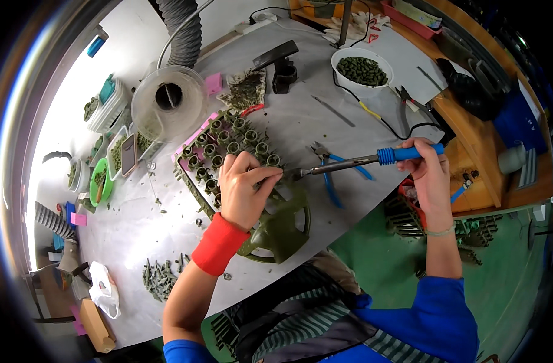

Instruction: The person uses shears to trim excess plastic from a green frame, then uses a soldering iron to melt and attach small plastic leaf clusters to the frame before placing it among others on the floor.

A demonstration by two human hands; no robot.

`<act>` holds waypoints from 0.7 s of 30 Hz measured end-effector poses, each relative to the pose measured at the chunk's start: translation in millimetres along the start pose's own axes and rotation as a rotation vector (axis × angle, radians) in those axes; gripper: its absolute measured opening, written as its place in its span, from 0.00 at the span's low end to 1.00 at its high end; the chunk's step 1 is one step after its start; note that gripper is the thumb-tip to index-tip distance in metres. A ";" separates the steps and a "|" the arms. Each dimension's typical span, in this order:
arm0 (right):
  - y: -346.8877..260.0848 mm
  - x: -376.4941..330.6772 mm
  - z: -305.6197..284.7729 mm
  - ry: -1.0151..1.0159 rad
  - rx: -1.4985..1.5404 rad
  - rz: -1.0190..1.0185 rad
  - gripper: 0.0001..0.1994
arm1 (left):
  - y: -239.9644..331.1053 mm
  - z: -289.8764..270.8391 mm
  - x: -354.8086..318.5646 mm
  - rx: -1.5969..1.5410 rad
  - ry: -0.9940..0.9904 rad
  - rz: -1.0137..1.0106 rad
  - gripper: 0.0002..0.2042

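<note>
A soldering iron with a blue handle [403, 155] is gripped in my right hand [426, 178], its metal shaft pointing left. The iron's tip is close to the pinched fingertips of my left hand [246, 187], which wears a red wristband. Whatever those fingers pinch is too small or hidden to make out. Under and beside my left hand stand rows of olive-green round plastic cups [233, 147] on a rack. An olive-green plastic piece with a curved, cut-out frame [279, 233] lies at the table's near edge, just below the iron's tip.
Blue-handled pliers [331, 181] lie under the iron. Further back are a white bowl of dark green pieces [361, 69], another pair of pliers [403, 109] and a black iron stand [283, 72]. A clear fume hood [167, 103] hangs at left. Loose grey-green parts [161, 278] lie near left.
</note>
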State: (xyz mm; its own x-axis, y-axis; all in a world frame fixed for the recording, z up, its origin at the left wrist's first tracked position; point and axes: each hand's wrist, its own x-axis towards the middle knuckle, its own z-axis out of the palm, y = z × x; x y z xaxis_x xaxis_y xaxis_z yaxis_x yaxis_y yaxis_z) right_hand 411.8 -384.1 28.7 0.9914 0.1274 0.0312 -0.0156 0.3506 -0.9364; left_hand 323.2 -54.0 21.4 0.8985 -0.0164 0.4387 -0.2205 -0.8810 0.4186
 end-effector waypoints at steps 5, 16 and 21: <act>4.8 2.7 3.6 -0.059 0.021 -0.017 0.10 | 2.6 11.5 7.5 0.017 -0.010 0.008 0.07; -15.5 3.8 -25.6 0.056 -0.047 -0.028 0.11 | 0.3 -9.7 9.2 -0.031 0.007 0.094 0.09; -17.1 2.6 -32.6 0.052 -0.056 0.017 0.12 | -102.5 -83.9 -14.7 -0.370 0.401 -0.396 0.02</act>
State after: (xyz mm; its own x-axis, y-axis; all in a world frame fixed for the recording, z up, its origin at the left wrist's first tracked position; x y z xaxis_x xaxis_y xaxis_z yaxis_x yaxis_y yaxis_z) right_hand 418.9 -420.1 33.4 0.9964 0.0844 -0.0018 -0.0268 0.2966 -0.9546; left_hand 300.7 76.2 38.7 0.7433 0.5145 0.4275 -0.0833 -0.5629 0.8223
